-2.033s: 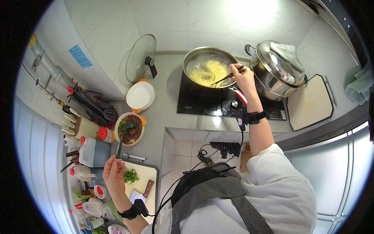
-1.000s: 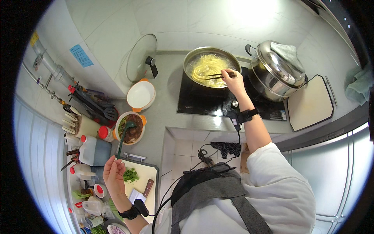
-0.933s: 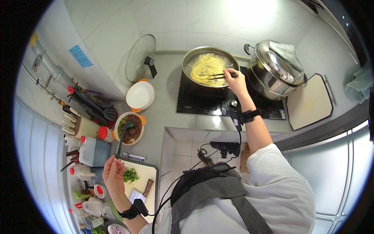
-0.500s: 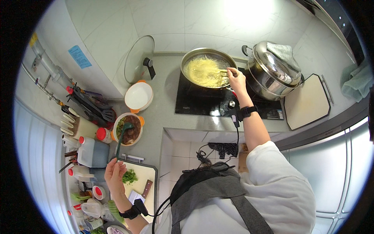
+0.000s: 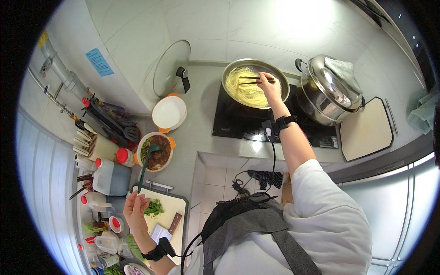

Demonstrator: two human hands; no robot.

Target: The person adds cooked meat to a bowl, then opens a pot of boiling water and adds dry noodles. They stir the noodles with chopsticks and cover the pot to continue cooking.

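Observation:
My right hand point(image 5: 269, 88) holds a pair of dark chopsticks point(image 5: 251, 81) over a round metal pan point(image 5: 279, 77) of pale yellow noodles point(image 5: 245, 89) on a black cooktop point(image 5: 238, 121). The chopstick tips lie across the noodles. My left hand point(image 5: 134, 210) hovers, fingers loosely curled, over the left edge of a pale cutting board point(image 5: 172, 208). Chopped green herbs point(image 5: 154, 208) lie just right of it, and a knife point(image 5: 168, 227) with a brown handle rests lower on the board.
A lidded steel pot point(image 5: 331, 89) stands right of the pan, with a second board point(image 5: 366, 129) beyond it. A glass lid point(image 5: 168, 68) leans on the wall. An empty white bowl point(image 5: 168, 112), a bowl with a green ladle point(image 5: 155, 151), bottles and utensils crowd the left counter.
My right hand has moved the chopsticks around in the pan, from its right rim toward the middle of the noodles. My left hand stays over the cutting board.

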